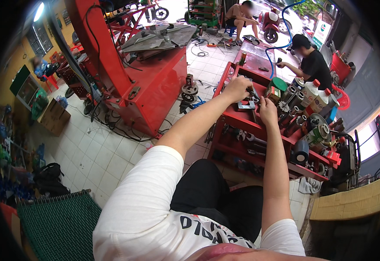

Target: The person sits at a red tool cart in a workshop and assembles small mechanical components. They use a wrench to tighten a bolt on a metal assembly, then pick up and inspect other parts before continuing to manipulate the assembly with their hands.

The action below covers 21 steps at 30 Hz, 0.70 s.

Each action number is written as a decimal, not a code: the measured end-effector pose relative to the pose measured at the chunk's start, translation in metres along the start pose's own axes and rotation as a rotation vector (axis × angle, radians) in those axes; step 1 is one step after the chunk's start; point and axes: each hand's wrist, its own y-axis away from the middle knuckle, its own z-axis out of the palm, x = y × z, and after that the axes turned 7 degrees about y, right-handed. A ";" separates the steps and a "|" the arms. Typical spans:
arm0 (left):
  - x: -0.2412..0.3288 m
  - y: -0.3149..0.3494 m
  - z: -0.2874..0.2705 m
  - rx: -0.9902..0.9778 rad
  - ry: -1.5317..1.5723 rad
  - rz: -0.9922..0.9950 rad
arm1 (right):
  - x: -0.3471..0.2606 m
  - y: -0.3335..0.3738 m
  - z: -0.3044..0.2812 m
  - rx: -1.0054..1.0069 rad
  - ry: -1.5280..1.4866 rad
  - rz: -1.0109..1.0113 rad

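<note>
My left hand reaches over the top of a red tool cart, fingers curled around a dark metal tool among loose parts. My right hand hovers just right of it, fingers pinched above a small flat dark part lying on the cart top. What exactly each hand grips is too small to make out. Both bare forearms stretch up from my white shirt.
Spray cans and bottles crowd the cart's right side, with wrenches on its lower shelf. A big red machine stands to the left. Two other people work farther back. A green mat lies at lower left.
</note>
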 end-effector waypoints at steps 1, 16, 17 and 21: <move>-0.001 0.001 -0.001 0.017 -0.006 -0.005 | -0.004 0.003 0.000 0.010 -0.080 -0.006; 0.004 0.002 -0.004 0.017 -0.014 -0.024 | -0.005 0.003 -0.002 -0.172 -0.179 0.043; 0.004 0.003 -0.004 0.021 -0.018 -0.036 | -0.007 0.005 -0.002 -0.130 -0.173 0.005; 0.009 0.000 -0.002 0.187 0.105 -0.160 | -0.002 0.005 -0.002 0.038 -0.137 -0.127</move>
